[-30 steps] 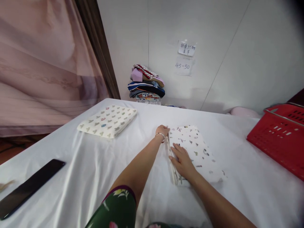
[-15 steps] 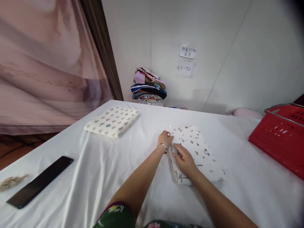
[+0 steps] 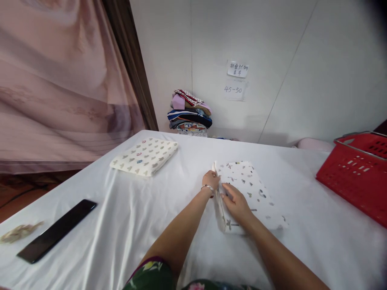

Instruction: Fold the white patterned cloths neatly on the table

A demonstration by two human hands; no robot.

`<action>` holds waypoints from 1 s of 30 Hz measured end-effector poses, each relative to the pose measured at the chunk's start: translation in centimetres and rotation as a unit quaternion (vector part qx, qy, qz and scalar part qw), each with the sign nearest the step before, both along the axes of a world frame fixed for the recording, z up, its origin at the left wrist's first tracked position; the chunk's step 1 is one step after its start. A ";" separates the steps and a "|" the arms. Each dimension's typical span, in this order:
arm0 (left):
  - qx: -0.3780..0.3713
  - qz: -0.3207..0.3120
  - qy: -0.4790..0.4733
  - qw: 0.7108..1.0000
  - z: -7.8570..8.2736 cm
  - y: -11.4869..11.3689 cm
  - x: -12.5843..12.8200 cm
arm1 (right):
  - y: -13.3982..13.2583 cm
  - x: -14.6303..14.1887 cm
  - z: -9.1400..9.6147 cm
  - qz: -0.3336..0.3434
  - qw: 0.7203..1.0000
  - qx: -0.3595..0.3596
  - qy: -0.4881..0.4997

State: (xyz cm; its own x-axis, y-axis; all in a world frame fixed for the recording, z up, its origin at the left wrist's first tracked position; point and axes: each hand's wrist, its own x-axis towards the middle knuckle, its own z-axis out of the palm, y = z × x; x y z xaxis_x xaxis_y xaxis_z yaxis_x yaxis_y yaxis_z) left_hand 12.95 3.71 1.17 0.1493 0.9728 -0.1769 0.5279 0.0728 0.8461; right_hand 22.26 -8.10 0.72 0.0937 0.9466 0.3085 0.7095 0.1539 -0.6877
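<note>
Left hand (image 3: 211, 179) has its grip curled up tight against the left edge of the folded printed cloth (image 3: 252, 188), knuckles up, bracelet on the wrist. The fingertips are tucked out of sight, so I honestly can't tell if it's pinching the layers or just butted up against them. Right hand (image 3: 237, 202) sits just behind it with a loose, flat grip, palm down on the near left part of the same cloth and fingers pointing at the left hand. It isn't clamping anything.

The cloth itself lies flat around the middle of the white-covered worktop (image 3: 136, 209), long side running away from the person.

Further out there's a second folded cloth (image 3: 145, 156) with little tree-ish prints, well apart at the far left. A black phone (image 3: 57, 230) lies near the left front edge. A red basket (image 3: 356, 173) is off to the right. A stack of folded clothes (image 3: 190, 114) sits against the wall, with two paper notes (image 3: 237, 69) taped above it.
</note>
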 end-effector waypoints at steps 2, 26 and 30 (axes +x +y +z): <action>0.005 0.000 0.010 1.000 -0.3 0.1 -0.2 | 0.0 -0.1 -0.1 0.014 1.000 -0.011 -0.017; 0.042 0.019 0.118 0.992 -0.7 3.9 1.4 | -2.7 -3.7 0.7 0.162 0.950 -0.136 -0.230; 0.042 0.022 0.134 0.990 -0.8 4.7 1.5 | -3.1 -4.2 0.5 0.181 0.940 -0.129 -0.259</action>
